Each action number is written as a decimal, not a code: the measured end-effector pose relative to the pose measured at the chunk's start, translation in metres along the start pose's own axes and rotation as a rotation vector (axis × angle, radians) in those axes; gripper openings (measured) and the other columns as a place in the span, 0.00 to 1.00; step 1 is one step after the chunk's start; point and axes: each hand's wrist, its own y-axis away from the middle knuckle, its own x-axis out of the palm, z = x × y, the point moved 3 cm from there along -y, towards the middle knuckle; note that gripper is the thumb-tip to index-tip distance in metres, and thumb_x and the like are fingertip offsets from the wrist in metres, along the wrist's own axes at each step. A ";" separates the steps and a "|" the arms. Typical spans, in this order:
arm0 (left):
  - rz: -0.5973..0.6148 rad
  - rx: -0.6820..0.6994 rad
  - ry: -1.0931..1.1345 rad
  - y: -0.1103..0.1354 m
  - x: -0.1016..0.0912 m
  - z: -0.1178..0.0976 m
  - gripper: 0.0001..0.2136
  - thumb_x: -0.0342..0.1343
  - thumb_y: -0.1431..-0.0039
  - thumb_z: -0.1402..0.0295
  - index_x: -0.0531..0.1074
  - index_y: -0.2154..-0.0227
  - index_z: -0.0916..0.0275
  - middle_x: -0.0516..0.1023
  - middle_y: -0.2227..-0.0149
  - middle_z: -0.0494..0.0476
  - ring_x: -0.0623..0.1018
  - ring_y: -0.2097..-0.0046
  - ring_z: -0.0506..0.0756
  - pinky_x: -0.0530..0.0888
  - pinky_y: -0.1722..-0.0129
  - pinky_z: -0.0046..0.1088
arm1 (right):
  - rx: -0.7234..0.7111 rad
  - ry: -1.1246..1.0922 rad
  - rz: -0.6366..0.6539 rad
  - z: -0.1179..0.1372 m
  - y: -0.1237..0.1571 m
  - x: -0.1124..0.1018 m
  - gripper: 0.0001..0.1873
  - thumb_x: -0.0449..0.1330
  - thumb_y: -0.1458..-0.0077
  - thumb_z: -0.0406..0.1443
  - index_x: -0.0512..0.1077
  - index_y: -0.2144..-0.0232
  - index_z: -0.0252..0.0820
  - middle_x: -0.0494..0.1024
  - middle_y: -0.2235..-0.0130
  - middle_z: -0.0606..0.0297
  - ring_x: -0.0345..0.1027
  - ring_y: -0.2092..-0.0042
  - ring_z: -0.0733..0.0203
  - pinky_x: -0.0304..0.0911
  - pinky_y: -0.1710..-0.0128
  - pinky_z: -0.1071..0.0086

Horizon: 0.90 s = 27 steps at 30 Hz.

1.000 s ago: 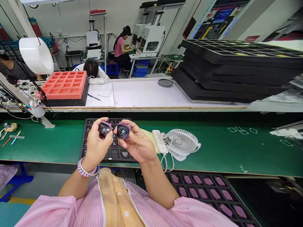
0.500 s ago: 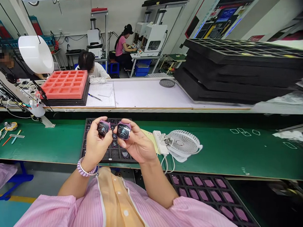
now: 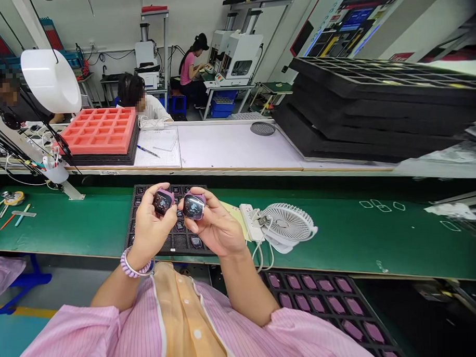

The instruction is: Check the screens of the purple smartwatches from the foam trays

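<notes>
My left hand is closed round a small purple watch body with a dark lit screen facing me. My right hand grips a second purple watch body the same way, right beside the first. Both are held a little above a black compartment tray on the green bench; its cells hold several more such watch bodies.
A white power strip and a small white fan lie right of the tray. A second black tray of purple pieces sits low at my right. Behind: a red tray, stacked black trays, seated people.
Both hands with the two watch bodies have lifted slightly and stay close together; the right one's screen now looks paler. The view shifted a little.
</notes>
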 end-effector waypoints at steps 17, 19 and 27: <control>-0.002 0.030 -0.033 0.001 -0.001 -0.001 0.20 0.62 0.47 0.69 0.73 0.50 0.62 0.77 0.62 0.52 0.77 0.64 0.49 0.76 0.62 0.23 | -0.002 -0.016 0.003 0.000 -0.001 0.001 0.20 0.74 0.44 0.45 0.78 0.51 0.51 0.81 0.59 0.62 0.65 0.71 0.63 0.62 0.70 0.66; -0.006 0.015 -0.039 -0.002 -0.001 0.005 0.20 0.63 0.47 0.67 0.73 0.50 0.62 0.77 0.62 0.52 0.77 0.63 0.50 0.76 0.61 0.24 | 0.030 -0.005 -0.022 -0.002 -0.002 -0.002 0.22 0.73 0.43 0.44 0.76 0.48 0.50 0.80 0.59 0.62 0.67 0.71 0.63 0.64 0.68 0.65; 0.097 -0.249 0.217 -0.002 -0.002 0.029 0.35 0.69 0.44 0.59 0.65 0.36 0.60 0.78 0.46 0.64 0.77 0.68 0.48 0.75 0.71 0.24 | 0.115 -0.025 -0.105 -0.007 -0.006 -0.017 0.23 0.70 0.41 0.40 0.73 0.45 0.46 0.82 0.55 0.61 0.75 0.66 0.61 0.69 0.63 0.66</control>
